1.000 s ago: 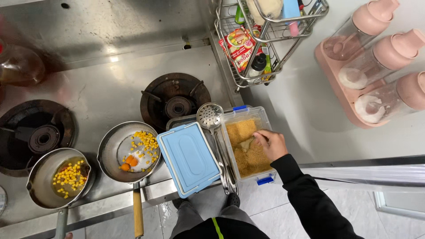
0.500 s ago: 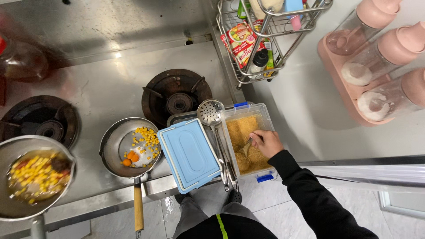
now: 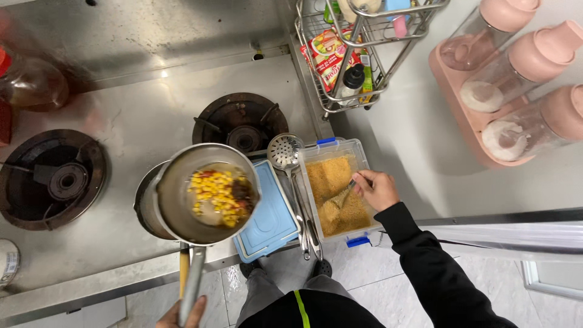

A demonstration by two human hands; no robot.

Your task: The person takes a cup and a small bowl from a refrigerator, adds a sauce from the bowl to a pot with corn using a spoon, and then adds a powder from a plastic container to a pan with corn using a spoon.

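Note:
My left hand [image 3: 185, 313] grips the long handle of a steel pot [image 3: 203, 194] holding corn and mixed vegetables in liquid. The pot hangs raised over a frying pan [image 3: 146, 209], which it mostly hides. My right hand [image 3: 376, 189] holds a spoon [image 3: 345, 195] dipped into yellow-brown crumbs inside a clear plastic box [image 3: 335, 188] with blue clips. The box's blue lid [image 3: 270, 218] lies between pot and box. A slotted steel skimmer [image 3: 285, 152] rests along the box's left side.
Two gas burners [image 3: 242, 124] [image 3: 57, 179] sit in the steel stovetop. A wire rack [image 3: 358, 54] with packets and bottles stands at the back. Three pink-lidded jars in a pink tray [image 3: 516, 85] are on the right counter. A glass bottle [image 3: 27, 82] is far left.
The pot has been lifted from the left of the counter and carried right, over the frying pan. My right hand stays in the crumb box with the spoon.

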